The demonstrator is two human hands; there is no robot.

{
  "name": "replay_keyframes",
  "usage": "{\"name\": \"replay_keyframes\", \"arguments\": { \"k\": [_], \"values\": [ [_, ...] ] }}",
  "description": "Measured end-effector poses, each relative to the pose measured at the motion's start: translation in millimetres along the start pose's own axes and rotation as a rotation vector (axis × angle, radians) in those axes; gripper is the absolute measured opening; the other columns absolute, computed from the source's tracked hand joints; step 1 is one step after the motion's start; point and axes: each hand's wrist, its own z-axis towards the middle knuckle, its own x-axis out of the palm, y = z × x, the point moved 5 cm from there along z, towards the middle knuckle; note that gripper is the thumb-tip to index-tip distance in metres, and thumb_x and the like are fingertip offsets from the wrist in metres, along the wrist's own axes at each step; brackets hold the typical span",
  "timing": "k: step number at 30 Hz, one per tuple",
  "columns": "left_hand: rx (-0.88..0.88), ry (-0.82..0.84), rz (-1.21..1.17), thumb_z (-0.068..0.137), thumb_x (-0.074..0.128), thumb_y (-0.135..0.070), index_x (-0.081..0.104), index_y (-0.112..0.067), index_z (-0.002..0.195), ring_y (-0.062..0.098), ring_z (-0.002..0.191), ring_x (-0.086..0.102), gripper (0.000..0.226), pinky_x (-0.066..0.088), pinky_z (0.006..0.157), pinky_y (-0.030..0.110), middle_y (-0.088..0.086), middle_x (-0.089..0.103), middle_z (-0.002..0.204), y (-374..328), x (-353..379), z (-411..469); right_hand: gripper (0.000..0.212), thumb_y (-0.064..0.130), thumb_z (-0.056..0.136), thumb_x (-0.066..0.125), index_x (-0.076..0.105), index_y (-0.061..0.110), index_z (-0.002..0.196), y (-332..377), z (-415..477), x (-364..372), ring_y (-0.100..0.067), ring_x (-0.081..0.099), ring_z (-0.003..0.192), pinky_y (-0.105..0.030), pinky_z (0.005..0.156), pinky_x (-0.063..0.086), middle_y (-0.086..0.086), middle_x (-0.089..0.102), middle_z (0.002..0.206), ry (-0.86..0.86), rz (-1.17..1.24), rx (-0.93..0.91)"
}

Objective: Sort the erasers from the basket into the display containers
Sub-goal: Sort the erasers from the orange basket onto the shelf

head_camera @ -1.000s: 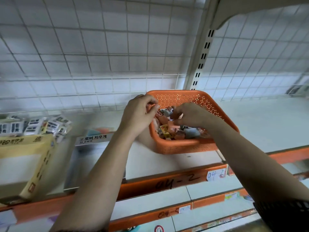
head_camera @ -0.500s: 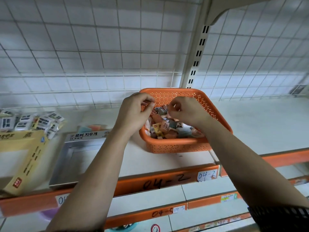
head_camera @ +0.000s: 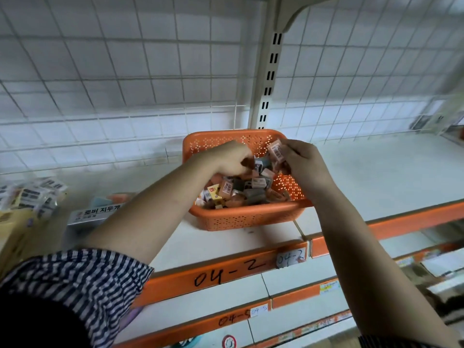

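Orange perforated plastic basket [head_camera: 241,217] sits near the front edge of the white metal shelf [head_camera: 376,177], heaped with small wrapped erasers [head_camera: 241,189]. Half a second ago both hands hung pinched close together over the heap. Now the right hand [head_camera: 303,162] has come up clear of it, thumb and fingertips pinching a peach-coloured block eraser with a barcode label [head_camera: 276,151] just above the basket's far right corner. The left hand [head_camera: 231,159] has dipped into the heap, fingers curled downward; their tips are hidden, so I cannot tell whether they pinch anything. One eraser is picked, then, and by my judgement ready to be sorted. The likely targets, a grey metal tray with a Korean label strip [head_camera: 95,214] and a yellow cardboard box [head_camera: 15,222], lie toward the shelf's left end, well apart from the right hand, so a carry across or a handover looks needed.
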Motion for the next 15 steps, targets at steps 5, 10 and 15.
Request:
{"name": "replay_keyframes", "arguments": {
  "k": [5, 10, 15],
  "values": [
    [-0.057, -0.005, -0.016, 0.093, 0.061, -0.029, 0.065, -0.010, 0.101, 0.020, 0.086, 0.061, 0.021, 0.046, 0.070, 0.031, 0.002, 0.061, 0.090, 3.1, 13.8, 11.2, 0.025, 0.011, 0.102, 0.044, 0.064, 0.008, 0.116, 1.5, -2.0, 0.2, 0.001, 0.054, 0.047, -0.013, 0.049, 0.043, 0.001, 0.062, 0.067, 0.012, 0.016, -0.007],
    [-0.120, 0.015, 0.011, 0.093, 0.062, -0.036, 0.064, -0.009, 0.096, 0.022, 0.081, 0.059, 0.027, 0.045, 0.067, 0.031, 0.006, 0.061, 0.088, 6.9, 20.1, 14.6, 0.025, 0.012, 0.102, 0.044, 0.063, 0.011, 0.117, 1.4, -2.3, 1.7, 0.000, 0.056, 0.048, -0.015, 0.052, 0.045, 0.002, 0.064, 0.067, 0.004, -0.036, -0.029],
    [-0.104, 0.040, 0.007, 0.094, 0.060, -0.033, 0.065, -0.007, 0.095, 0.023, 0.081, 0.059, 0.026, 0.045, 0.067, 0.031, 0.007, 0.061, 0.087, 4.3, 17.8, 12.9, 0.027, 0.013, 0.101, 0.045, 0.063, 0.008, 0.121, -0.9, -1.3, 0.3, 0.000, 0.057, 0.050, -0.015, 0.053, 0.045, 0.002, 0.065, 0.069, -0.010, -0.066, -0.047]
  ]
}}
